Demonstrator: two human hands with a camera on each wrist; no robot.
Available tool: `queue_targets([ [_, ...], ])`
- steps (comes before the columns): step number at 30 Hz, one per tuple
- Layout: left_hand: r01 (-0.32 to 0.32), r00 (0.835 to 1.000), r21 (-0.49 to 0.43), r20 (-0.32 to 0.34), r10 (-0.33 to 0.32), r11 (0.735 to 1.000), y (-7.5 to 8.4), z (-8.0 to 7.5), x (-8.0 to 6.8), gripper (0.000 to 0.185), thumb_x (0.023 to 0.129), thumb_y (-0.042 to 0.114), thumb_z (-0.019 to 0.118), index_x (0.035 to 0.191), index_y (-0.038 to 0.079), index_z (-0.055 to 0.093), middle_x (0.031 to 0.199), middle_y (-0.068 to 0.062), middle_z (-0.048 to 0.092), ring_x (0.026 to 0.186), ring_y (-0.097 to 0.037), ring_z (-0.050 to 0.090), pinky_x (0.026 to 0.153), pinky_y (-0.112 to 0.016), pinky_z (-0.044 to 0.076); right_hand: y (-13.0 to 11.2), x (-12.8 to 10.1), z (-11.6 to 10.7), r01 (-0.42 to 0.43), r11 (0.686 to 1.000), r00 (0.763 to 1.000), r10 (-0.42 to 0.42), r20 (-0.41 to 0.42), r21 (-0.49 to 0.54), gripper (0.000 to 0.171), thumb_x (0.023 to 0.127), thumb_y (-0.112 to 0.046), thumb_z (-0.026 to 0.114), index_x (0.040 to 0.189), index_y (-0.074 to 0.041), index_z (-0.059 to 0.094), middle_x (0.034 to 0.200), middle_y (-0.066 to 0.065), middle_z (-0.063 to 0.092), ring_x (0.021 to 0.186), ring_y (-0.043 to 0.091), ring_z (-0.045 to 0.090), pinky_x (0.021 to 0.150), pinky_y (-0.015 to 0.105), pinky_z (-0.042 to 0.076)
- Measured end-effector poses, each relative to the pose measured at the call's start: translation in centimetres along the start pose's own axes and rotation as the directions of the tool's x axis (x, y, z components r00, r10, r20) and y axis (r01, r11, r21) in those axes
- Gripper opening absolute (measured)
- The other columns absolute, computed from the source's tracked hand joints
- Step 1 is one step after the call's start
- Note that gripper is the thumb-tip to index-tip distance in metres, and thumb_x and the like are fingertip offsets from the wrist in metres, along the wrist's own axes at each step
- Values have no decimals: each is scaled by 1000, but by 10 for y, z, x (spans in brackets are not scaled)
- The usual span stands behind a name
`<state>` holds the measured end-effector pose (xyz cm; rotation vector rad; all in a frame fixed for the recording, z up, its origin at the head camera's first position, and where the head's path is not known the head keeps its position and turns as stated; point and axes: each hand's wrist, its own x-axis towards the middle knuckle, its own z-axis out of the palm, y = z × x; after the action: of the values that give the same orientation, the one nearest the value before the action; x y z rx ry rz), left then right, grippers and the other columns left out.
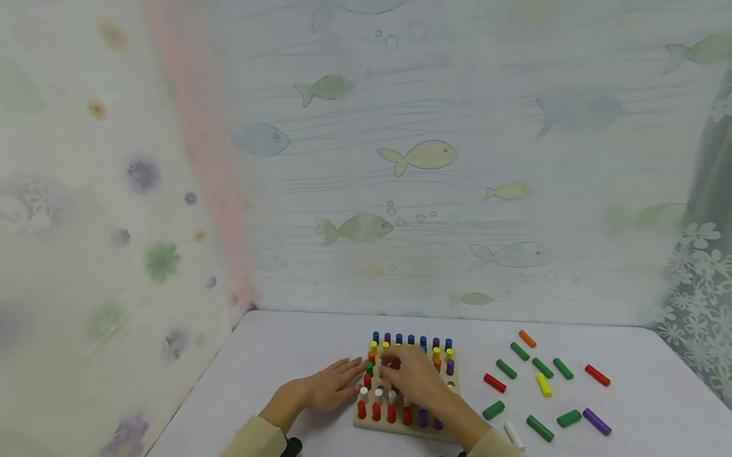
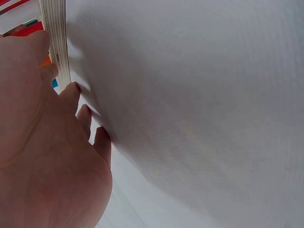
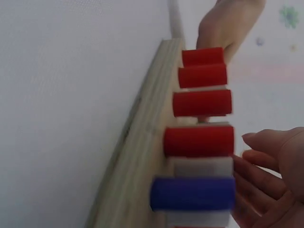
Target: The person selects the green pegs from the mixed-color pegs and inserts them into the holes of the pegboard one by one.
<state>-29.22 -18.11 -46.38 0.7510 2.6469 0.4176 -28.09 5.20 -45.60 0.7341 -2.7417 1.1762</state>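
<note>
While your left hand (image 1: 327, 388) lies flat on the white table (image 1: 638, 413) with its fingers straight and close together, their tips touch the left edge of the wooden pegboard (image 1: 395, 426); the left wrist view shows the same fingertips (image 2: 71, 90) against the board's pale side. Your right hand (image 1: 415, 378) hovers over the middle of the pegboard with its fingers bent downward among the pegs. Whether those fingers pinch a peg cannot be told, since the hand hides its own fingertips in the head view and the right wrist view shows only loosely curled fingers (image 3: 266, 142) just beside the pegs. The pegboard sits near the front edge of the table, between your two forearms. Blue pegs (image 1: 410, 340) stand upright along its far row, red pegs (image 1: 376, 412) along the left of its near row, with white pegs (image 1: 378, 393) behind them and purple pegs (image 1: 422, 417) to their right. In the right wrist view, red pegs (image 3: 203, 102) and a blue peg (image 3: 192, 194) project from the board's edge. Loose pegs lie scattered on the table to the right of the board, well apart from both hands: green pegs (image 1: 543, 367), a yellow peg (image 1: 543, 385), an orange peg (image 1: 527, 338), a purple peg (image 1: 597, 421).
</note>
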Motion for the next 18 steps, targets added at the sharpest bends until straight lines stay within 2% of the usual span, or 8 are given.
queue_targets([
  [4,8,1000,2,8,-8,1000,-1,1,2,60,109,40,45,163,17,31,168,-5,28,155,-34,22,123,-55,24,2,-7,-16,55,998,998,-55,-25,15,14,99,-15,69,107,-6,76,98,-3,75,90,13,68,79,29,59],
  [8,17,1000,-7,15,-17,1000,-4,2,5,61,109,41,45,163,18,30,169,-5,27,156,-33,21,124,-54,23,3,-16,-33,85,996,995,-84,-45,21,13,98,-14,70,106,-6,75,98,-2,75,89,15,69,79,32,60],
  [12,23,999,-25,29,-22,999,-4,0,4,62,109,43,44,163,18,28,169,-6,26,156,-34,19,124,-56,22,5,-26,-48,64,998,998,-64,-19,19,22,98,-17,70,116,-5,72,103,1,74,93,18,67,82,37,60],
  [18,13,1000,-10,25,-12,1000,-4,0,4,62,109,42,44,163,17,29,169,-5,26,156,-33,20,124,-55,23,13,-45,-73,18,1000,1000,-18,8,-14,33,96,-22,72,124,-4,67,113,7,72,97,20,65,81,37,59],
])
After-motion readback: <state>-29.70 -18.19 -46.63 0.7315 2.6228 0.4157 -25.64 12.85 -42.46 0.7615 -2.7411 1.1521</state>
